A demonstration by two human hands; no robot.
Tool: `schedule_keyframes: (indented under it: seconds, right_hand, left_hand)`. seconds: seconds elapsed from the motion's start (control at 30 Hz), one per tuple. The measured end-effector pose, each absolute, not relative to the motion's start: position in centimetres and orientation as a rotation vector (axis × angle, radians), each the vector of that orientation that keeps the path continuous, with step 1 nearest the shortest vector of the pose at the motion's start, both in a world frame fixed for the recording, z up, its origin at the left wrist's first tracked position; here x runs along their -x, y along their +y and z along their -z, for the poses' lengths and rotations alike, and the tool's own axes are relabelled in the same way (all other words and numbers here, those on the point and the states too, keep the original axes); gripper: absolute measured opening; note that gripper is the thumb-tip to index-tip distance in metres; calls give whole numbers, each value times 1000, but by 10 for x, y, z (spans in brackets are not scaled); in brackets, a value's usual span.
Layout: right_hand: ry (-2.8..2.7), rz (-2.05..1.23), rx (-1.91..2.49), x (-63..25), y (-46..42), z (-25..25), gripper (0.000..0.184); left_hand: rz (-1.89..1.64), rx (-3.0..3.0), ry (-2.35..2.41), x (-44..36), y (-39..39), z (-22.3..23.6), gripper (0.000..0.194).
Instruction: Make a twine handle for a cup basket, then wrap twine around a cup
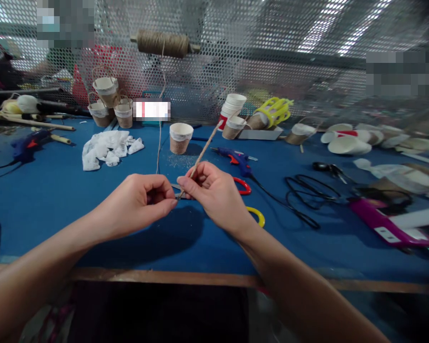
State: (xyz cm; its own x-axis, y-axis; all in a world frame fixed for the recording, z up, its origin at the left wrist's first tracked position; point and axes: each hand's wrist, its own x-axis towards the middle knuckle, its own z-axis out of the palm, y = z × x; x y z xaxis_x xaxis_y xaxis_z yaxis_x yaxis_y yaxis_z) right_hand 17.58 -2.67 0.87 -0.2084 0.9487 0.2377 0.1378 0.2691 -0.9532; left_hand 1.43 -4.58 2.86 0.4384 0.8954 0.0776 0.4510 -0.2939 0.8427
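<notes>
Between thumb and fingers, my right hand (216, 193) pinches a thin, twine-wrapped stick (208, 144) that slants up and to the right. My left hand (148, 202) has its thumb and forefinger pressed together at the stick's lower end. From a spool of twine (162, 44) at the back, a strand (159, 138) hangs down and passes out of sight behind my left hand. Scissors with one red handle (243, 186) and one yellow handle (260, 216) lie beneath my right hand, their blades partly covered. Beyond my hands stands a small twine-wrapped cup (180, 139) with a white lace rim.
A blue glue gun (238, 161) lies right of centre, its black cord trailing right. White lace scraps (109, 146) lie on the left. Several handled cups (106, 90) are stacked behind them. Stacked paper cups (232, 107) stand at the back. A purple power strip (382, 221) sits at right.
</notes>
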Motion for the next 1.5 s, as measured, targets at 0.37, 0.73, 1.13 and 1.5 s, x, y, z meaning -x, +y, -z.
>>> schedule_keyframes:
  seconds: [0.37, 0.73, 1.13, 1.5]
  right_hand:
    - [-1603, -950, 1077, -176, -28, -8, 26]
    - [-1621, -916, 1106, -178, -29, -10, 29]
    - [-1586, -856, 1146, -177, -29, -9, 30]
    - [-1595, -848, 1155, -173, -30, -6, 30]
  left_hand:
    - [-775, -1951, 1119, -15, -46, -27, 8]
    - [-801, -2054, 1159, -17, -46, -21, 9]
    - [-804, -2121, 1184, -17, -47, -19, 10]
    - [-935, -2211, 1234, -22, -44, -14, 13]
